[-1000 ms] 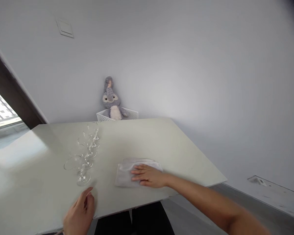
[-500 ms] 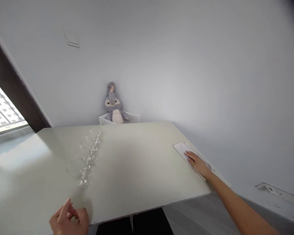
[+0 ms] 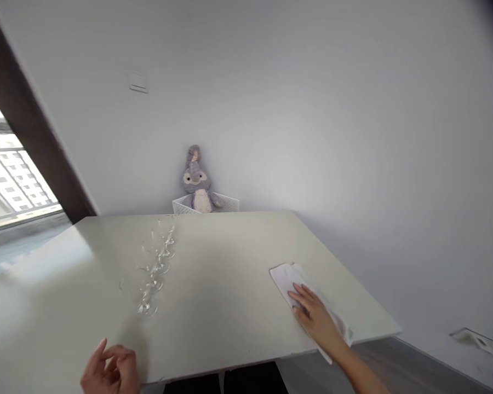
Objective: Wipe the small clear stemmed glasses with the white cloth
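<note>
Head view: pale table (image 3: 213, 306) before wall (image 3: 332, 137), cloth (image 3: 282, 275) under right hand (image 3: 315, 317).

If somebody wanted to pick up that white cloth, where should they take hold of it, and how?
Probably by the near corner of the white cloth, coming from the near side of the table. That corner appears to jut past the edge, so a thumb could slip beneath. The rest lies flat, with the right hand over its middle.

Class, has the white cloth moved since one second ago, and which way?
Yes: judged against the table, the white cloth under the right hand has moved right, away from the stemmed glasses, toward its right edge.
</note>
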`<move>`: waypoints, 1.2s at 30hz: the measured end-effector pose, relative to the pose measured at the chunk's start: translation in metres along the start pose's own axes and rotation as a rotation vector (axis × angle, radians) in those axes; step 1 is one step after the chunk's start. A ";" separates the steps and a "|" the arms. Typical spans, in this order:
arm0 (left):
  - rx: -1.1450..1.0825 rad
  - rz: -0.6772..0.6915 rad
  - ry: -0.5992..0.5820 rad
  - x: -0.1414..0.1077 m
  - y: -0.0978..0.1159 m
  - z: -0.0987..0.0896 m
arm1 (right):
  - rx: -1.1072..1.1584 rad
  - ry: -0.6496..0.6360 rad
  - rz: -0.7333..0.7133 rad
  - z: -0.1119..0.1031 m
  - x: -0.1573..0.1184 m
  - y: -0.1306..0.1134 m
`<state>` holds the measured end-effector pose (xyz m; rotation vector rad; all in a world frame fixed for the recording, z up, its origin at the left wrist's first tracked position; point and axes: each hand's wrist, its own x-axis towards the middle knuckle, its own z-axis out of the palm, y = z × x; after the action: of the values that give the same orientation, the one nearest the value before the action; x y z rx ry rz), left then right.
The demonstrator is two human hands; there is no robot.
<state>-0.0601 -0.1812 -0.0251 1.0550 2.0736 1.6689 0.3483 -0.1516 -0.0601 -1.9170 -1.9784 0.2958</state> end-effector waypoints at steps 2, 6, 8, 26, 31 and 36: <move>-0.079 0.004 0.014 0.000 -0.003 0.000 | 0.029 -0.050 -0.068 0.006 -0.002 -0.027; -0.405 -0.184 -0.025 0.005 -0.002 0.001 | 0.058 -0.138 -0.205 0.016 -0.002 -0.063; -0.594 -0.345 -0.107 0.012 -0.002 0.002 | 0.024 -0.149 -0.247 0.021 0.001 -0.069; -1.194 -0.815 -0.322 0.061 0.022 0.033 | -0.302 -0.026 -0.483 0.036 0.063 -0.099; -1.217 -0.846 -0.309 0.065 0.022 0.033 | -0.275 -0.041 -0.540 0.036 0.079 -0.121; -1.215 -0.845 -0.323 0.065 0.027 0.030 | -0.234 -0.103 -0.530 0.036 0.099 -0.139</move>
<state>-0.0766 -0.1127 0.0055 -0.0034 0.7397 1.6224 0.2060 -0.0565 -0.0255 -1.4376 -2.5894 0.0176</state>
